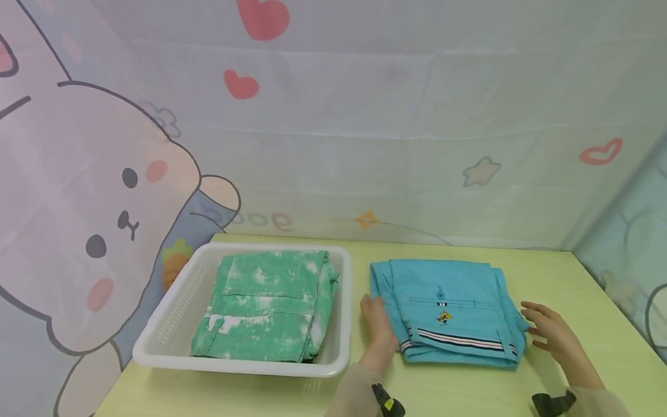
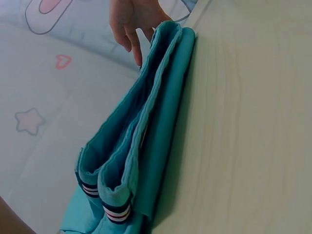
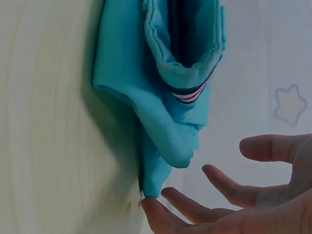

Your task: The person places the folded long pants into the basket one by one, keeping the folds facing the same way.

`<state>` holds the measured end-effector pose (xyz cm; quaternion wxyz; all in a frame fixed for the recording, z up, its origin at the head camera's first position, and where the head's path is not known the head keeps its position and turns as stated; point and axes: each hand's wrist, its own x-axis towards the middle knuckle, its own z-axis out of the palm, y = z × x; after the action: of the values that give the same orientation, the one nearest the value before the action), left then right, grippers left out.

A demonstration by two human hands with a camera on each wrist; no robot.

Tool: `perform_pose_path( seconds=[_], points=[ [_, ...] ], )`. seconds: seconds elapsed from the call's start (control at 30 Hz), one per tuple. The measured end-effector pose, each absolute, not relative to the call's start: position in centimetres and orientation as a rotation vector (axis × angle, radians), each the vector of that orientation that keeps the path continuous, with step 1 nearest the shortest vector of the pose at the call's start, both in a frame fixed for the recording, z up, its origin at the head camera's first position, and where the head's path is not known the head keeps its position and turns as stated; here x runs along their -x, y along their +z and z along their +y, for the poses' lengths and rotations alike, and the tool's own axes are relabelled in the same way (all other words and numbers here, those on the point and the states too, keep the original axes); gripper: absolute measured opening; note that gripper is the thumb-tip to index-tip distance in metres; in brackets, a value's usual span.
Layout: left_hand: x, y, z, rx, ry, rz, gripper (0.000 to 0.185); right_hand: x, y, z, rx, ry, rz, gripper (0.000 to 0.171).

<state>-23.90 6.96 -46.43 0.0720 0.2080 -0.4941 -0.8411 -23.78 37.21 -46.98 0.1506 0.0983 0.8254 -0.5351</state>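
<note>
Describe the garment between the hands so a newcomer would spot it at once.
On the yellow-green table, right of the white basket, lies folded blue shorts between the left hand and right hand. Unlike the green tie-dye garment in the basket, it is plain blue with striped trim.

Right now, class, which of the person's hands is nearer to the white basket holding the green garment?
Left. The left hand lies between the white basket and the folded blue shorts, beside the basket's right wall. The right hand is beyond the shorts' far side.
</note>
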Motion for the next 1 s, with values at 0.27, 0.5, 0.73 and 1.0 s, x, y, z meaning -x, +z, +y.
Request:
perform_pose_path(
  seconds=[0.27, 0.5, 0.73, 1.0],
  points=[
    [24.2, -46.4, 6.7, -0.674, -2.51, -1.514, 0.061, 27.6, -52.7, 40.5, -0.309, -1.54, 2.387, 0.076],
    [24.1, -45.6, 6.4, -0.695, -2.508, -1.516, 0.061, 28.1, -52.9, 40.6, -0.347, -1.541, 2.358, 0.077],
    [24.0, -45.5, 6.0, -0.665, -2.547, -1.482, 0.06, 25.5, -48.3, 37.8, -0.361, -1.539, 2.339, 0.073],
    [24.1, -45.8, 5.8, -0.648, -2.559, -1.543, 0.061, 25.0, -47.0, 37.0, -0.21, -1.518, 2.261, 0.071]
  ],
)
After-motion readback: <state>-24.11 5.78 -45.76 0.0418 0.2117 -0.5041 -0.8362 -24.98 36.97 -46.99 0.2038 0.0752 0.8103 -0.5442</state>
